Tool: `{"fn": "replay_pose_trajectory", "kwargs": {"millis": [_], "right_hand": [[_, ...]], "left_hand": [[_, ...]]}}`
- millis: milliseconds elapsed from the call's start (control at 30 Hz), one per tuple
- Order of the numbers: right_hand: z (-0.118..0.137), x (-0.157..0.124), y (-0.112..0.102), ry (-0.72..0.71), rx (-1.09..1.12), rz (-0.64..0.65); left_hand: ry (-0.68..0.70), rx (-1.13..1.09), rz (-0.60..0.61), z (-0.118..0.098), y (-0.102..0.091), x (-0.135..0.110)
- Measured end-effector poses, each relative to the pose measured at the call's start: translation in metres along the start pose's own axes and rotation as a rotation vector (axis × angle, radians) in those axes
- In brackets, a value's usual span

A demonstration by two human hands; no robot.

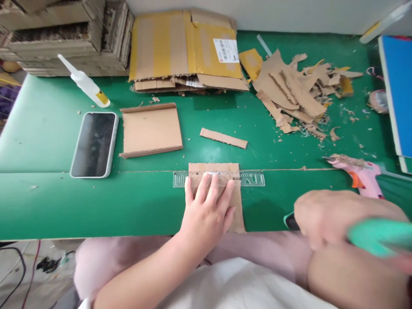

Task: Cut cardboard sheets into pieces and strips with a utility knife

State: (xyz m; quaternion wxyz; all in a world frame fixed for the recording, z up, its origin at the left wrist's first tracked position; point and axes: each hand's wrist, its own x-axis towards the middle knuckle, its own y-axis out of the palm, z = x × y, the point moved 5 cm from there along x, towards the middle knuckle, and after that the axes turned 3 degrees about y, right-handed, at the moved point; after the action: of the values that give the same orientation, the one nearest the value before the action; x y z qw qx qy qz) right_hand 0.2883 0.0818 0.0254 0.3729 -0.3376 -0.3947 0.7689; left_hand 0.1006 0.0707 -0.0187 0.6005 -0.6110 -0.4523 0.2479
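Note:
My left hand [206,206] lies flat with fingers spread, pressing a clear plastic ruler [254,179] down. Beneath the ruler is a piece of brown cardboard [237,212] at the table's front edge; the hand hides part of both. Off to the right, my right hand [334,214] is closed around a green-and-black tool [376,236], smeared by motion, so its kind is unclear. Beyond the ruler lies a narrow cardboard strip [223,138]. A cardboard piece with raised edges [151,131] rests left of that strip.
A phone [94,145] and a white bottle [86,86] are at left. Behind stand stacked cardboard [71,51] and a flattened taped box [161,47]. Cardboard scraps [289,90] heap at back right, near a pink glue gun [367,174] and a blue board [399,94].

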Motion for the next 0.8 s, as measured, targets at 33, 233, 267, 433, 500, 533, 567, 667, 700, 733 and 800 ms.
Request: {"fn": "replay_pose_trajectory", "kwargs": {"millis": [33, 233, 267, 433, 500, 533, 567, 667, 700, 733, 800], "right_hand": [[0.002, 0.016, -0.009, 0.090, 0.188, -0.020], [0.028, 0.074, -0.008, 0.092, -0.312, -0.148], [0.035, 0.082, -0.003, 0.033, -0.420, -0.112], [0.062, 0.114, 0.009, -0.084, -0.721, 0.281], [0.068, 0.120, 0.008, -0.053, -0.758, 0.361], [0.070, 0.122, 0.008, -0.043, -0.770, 0.384], [0.071, 0.123, 0.008, -0.040, -0.780, 0.397], [0.072, 0.124, 0.010, -0.046, -0.803, 0.412], [0.072, 0.124, 0.010, -0.049, -0.810, 0.418], [0.072, 0.124, 0.011, -0.050, -0.816, 0.423], [0.073, 0.124, 0.011, -0.042, -0.821, 0.428]], "left_hand": [[-0.005, 0.000, -0.001, 0.000, 0.000, 0.000], [0.002, 0.006, 0.009, 0.000, 0.001, -0.001], [0.004, 0.006, 0.016, 0.000, 0.001, -0.001], [0.003, -0.011, 0.006, 0.000, 0.002, -0.002], [0.003, -0.017, -0.004, 0.000, 0.002, -0.002], [0.002, -0.018, -0.005, 0.000, 0.002, -0.002], [-0.001, -0.019, -0.001, 0.000, 0.002, -0.002], [-0.009, -0.022, 0.013, 0.001, 0.003, -0.002], [-0.011, -0.022, 0.017, 0.001, 0.002, -0.001], [-0.012, -0.021, 0.018, 0.001, 0.002, -0.001], [-0.014, -0.019, 0.017, 0.001, 0.002, -0.001]]}}
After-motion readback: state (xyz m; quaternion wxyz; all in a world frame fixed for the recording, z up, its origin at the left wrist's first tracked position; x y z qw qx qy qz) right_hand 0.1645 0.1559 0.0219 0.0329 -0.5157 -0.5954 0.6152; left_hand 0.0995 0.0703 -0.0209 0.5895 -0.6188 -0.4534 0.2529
